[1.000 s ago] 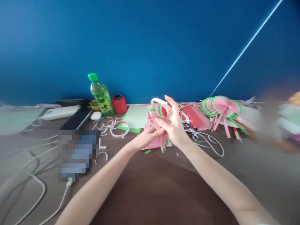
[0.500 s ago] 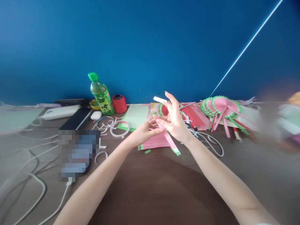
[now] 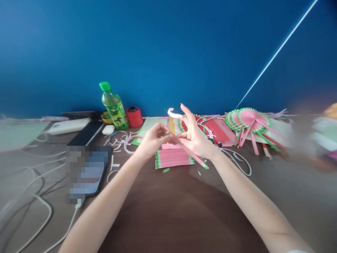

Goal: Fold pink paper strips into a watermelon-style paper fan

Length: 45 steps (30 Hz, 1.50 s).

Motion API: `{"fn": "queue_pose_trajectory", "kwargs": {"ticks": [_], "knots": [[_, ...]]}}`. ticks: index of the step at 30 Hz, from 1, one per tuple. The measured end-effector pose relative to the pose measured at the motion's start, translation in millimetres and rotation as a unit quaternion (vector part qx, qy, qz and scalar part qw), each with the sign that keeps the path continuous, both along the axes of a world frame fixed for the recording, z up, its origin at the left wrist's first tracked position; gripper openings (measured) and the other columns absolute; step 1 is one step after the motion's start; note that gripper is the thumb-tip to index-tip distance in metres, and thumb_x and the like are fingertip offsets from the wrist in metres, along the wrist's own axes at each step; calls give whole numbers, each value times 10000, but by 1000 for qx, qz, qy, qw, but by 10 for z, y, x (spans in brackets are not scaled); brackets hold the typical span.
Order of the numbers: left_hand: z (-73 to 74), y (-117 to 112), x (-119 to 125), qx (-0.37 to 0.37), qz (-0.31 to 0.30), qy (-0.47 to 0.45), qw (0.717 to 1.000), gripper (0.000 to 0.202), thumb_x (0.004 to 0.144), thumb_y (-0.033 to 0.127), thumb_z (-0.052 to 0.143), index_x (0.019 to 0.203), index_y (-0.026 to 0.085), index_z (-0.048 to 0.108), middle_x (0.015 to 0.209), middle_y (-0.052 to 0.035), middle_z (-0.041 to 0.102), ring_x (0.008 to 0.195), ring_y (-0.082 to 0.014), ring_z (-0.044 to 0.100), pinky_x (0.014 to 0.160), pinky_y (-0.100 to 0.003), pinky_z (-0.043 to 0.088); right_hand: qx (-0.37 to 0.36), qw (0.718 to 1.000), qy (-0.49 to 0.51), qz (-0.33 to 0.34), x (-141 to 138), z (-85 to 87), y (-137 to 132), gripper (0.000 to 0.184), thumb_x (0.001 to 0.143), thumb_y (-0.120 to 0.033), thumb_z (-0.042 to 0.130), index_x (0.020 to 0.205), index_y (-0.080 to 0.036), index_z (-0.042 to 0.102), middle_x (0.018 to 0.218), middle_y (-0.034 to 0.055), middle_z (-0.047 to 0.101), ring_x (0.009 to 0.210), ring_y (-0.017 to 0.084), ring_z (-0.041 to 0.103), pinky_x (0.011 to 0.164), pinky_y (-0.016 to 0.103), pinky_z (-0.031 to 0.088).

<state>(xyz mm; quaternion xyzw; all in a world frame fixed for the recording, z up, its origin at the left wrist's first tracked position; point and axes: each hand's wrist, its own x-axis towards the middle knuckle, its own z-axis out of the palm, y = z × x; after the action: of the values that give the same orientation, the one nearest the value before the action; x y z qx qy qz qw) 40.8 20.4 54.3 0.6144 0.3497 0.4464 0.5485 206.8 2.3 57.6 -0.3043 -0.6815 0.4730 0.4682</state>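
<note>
A narrow folded strip of pink paper (image 3: 193, 154) with a green tip slants between my two hands above the table. My left hand (image 3: 154, 140) pinches its upper left end. My right hand (image 3: 196, 138) grips it near the middle between thumb and fingers, index finger raised. A curled white strip (image 3: 174, 114), which looks like tape, sticks out from the fingers of my right hand. Below the hands lies a pleated pink sheet (image 3: 173, 160) with green edges. Behind my right hand, a red and green pleated paper piece (image 3: 181, 123) is partly hidden.
Pink-and-green paper fans (image 3: 252, 121) are at the right, near red paper (image 3: 219, 131). On the left are a green-capped bottle (image 3: 115, 109), a red thread spool (image 3: 134, 117), a tape roll (image 3: 129, 144), a blurred-out phone (image 3: 91, 174) and white cables (image 3: 48, 207).
My left hand has moved up and left along the paper strip. The strip lies at a flatter slant. The white strip now curls at its end, and a small white scrap shows on the table.
</note>
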Motion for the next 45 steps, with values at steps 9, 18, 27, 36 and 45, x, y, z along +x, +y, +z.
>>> {"fn": "queue_pose_trajectory", "kwargs": {"ticks": [9,18,27,36,45], "knots": [[-82,95,-95,-91,123,9,988,105,672,157,661,755,117,610,621,0,597,604,-128,632,553,-229,477,123,987,-2,-107,14,53,-20,542,775,-200,611,1254,-365,416,1242,11,488,1241,229,436,1071,497,336],[-198,131,26,-192,130,-217,948,128,708,7,585,691,121,531,699,-43,662,697,-118,668,853,-287,508,61,976,114,-173,-73,62,-42,577,728,-345,660,1210,-435,357,1149,-10,422,917,170,607,777,396,576],[-129,-41,140,-183,81,-242,949,126,743,53,588,697,136,505,733,-57,694,789,-138,680,898,-292,494,51,967,142,-206,-82,-53,47,566,683,-257,701,1139,-389,394,1001,-26,439,714,88,558,746,329,551],[-83,-47,108,-197,71,-242,948,56,774,72,555,754,114,586,755,-52,680,813,-161,683,896,-292,496,-19,972,167,-167,58,-38,144,544,668,-236,672,1128,-388,425,865,-49,455,743,104,554,739,323,538],[-88,-45,92,-194,56,-269,942,62,772,89,575,745,116,625,779,-43,682,764,-156,688,891,-305,500,6,966,184,-180,15,-77,161,551,651,-180,686,1105,-362,431,824,-48,437,708,104,557,726,318,542]]}}
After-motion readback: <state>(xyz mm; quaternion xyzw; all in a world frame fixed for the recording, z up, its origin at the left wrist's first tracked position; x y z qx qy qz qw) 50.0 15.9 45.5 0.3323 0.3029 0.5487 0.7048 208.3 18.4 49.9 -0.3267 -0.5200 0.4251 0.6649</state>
